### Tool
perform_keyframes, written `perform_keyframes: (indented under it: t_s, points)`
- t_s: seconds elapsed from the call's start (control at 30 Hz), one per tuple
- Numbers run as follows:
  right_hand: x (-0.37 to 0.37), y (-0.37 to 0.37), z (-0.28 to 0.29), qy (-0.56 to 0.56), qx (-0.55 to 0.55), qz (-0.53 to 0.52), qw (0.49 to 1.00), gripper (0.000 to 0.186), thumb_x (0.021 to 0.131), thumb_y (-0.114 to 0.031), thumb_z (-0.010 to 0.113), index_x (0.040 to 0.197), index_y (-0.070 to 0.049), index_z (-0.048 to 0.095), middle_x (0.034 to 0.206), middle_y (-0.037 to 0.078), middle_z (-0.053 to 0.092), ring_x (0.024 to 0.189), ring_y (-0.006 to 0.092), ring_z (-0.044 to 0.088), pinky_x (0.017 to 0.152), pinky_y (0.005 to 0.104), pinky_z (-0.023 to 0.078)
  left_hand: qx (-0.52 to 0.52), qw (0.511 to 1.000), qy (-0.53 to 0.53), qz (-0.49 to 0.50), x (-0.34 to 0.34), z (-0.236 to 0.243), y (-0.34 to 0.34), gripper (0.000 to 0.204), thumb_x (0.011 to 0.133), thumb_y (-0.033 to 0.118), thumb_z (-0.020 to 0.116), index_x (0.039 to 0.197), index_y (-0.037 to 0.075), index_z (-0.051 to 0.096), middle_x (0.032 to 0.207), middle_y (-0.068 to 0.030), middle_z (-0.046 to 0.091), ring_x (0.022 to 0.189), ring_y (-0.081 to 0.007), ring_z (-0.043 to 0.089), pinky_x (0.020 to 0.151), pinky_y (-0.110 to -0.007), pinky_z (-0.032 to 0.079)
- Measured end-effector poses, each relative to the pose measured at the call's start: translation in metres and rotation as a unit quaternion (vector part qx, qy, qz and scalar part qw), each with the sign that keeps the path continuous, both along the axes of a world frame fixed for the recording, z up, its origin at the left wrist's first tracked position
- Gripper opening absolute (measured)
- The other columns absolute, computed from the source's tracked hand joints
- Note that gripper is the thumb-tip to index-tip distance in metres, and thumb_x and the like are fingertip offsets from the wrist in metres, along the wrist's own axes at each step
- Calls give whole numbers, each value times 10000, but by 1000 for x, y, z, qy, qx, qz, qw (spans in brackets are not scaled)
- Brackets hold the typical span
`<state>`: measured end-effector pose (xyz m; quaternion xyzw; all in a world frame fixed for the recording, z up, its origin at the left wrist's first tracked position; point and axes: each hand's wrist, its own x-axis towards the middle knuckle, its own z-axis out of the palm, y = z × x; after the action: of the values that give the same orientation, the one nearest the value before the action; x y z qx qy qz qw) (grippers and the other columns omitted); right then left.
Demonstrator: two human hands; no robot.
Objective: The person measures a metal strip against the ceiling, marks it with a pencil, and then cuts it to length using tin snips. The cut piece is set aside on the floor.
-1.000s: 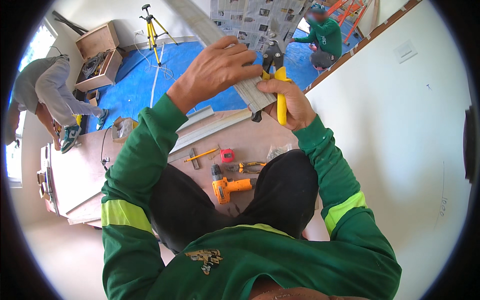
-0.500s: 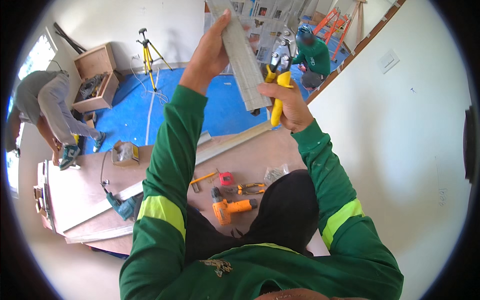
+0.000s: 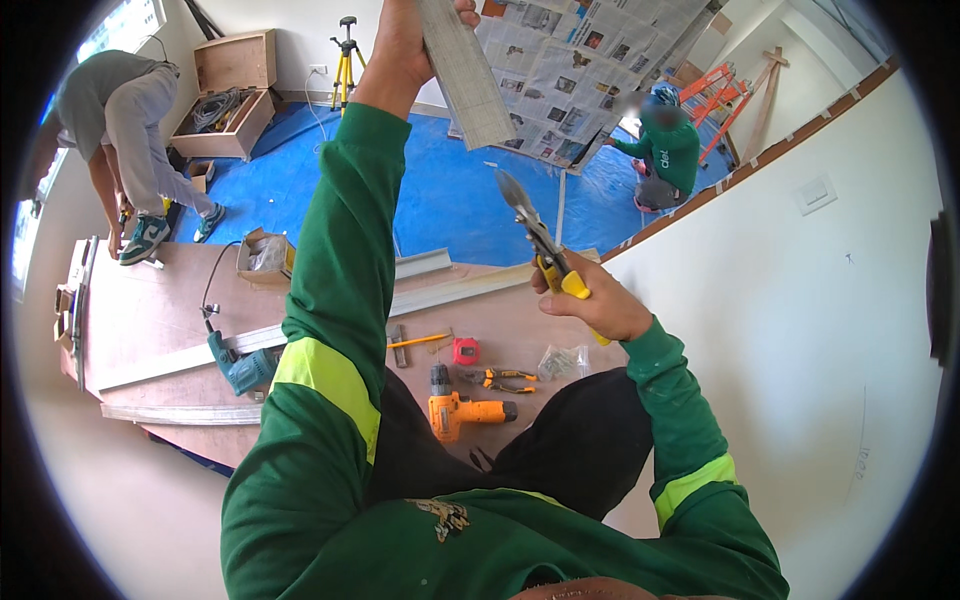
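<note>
My left hand (image 3: 403, 50) is raised at the top of the view, closed round a grey metal channel (image 3: 467, 85). The channel's lower end points down toward the middle, apart from the tool in my other hand. My right hand (image 3: 612, 300) grips a pair of tin snips (image 3: 540, 235) by the yellow handles. Their grey blades point up and left. Below, on a brown board (image 3: 160, 300), lie an orange cordless drill (image 3: 465, 412), orange-and-black pliers (image 3: 500, 380), a red tape measure (image 3: 466, 350), a yellow pencil (image 3: 420, 341) and a clear bag of small hardware (image 3: 563, 362).
Long metal channels (image 3: 480, 284) cross the board beside a teal power tool (image 3: 240, 365) and a small carton (image 3: 265, 256). One person (image 3: 135, 130) bends at left; another (image 3: 668, 150) crouches at far right near an orange ladder (image 3: 715, 95). A white wall (image 3: 790, 350) stands at right.
The snips have come away from the channel's end, moving down with my right hand. My left hand and the channel have shifted up and left. The view has tilted slightly.
</note>
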<state>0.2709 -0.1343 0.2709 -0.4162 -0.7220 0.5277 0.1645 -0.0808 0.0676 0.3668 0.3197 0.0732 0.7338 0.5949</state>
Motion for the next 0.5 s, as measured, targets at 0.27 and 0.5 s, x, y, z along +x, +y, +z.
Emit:
perform_keyframes:
  t_s: [0.27,0.5]
  points:
    - [-20,5,4,-14,16,6,1000,519,937,-282,836,1307,-9,596,1144,101,683,1064,230,665,986,399,536,4,996,82,-19,15,-1,-6,780,1062,715,548,1529,95,471,934,-48,552,675,-168,572,608,-324,554]
    - [-21,-2,-2,-14,3,2,1000,498,944,-261,834,1300,-12,590,1140,102,679,1069,215,668,971,388,549,32,991,74,-105,41,-5,-12,725,1046,746,547,1436,134,536,940,-31,557,672,-160,562,605,-307,538]
